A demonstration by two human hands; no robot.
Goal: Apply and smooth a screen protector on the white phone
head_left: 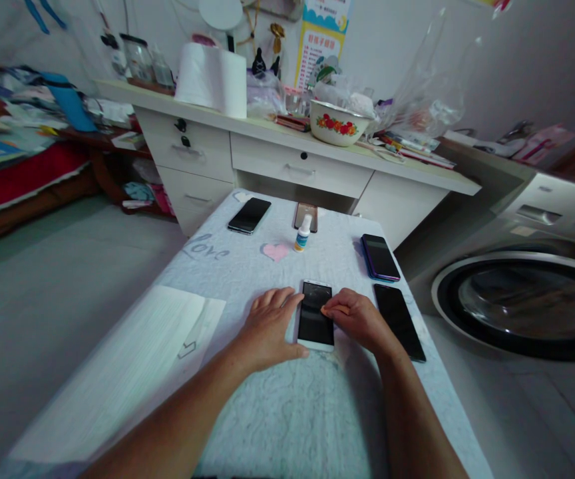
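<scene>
A white-framed smartphone lies face up on the cloth-covered table, its dark screen showing a few smudges or reflections. My left hand rests at its left edge, fingers spread, with the forefinger and thumb close against the frame. Over the right side of the screen, my right hand is closed with its fingertips pinched together. Something small and orange-tinged shows at those fingertips, too small to name. Beyond the phone stands a small white spray bottle with a blue and yellow label.
Other phones lie around the table: a black one far left, a gold one behind the bottle, a blue-edged one and a black one at right. White paper covers the left side. A washing machine stands right.
</scene>
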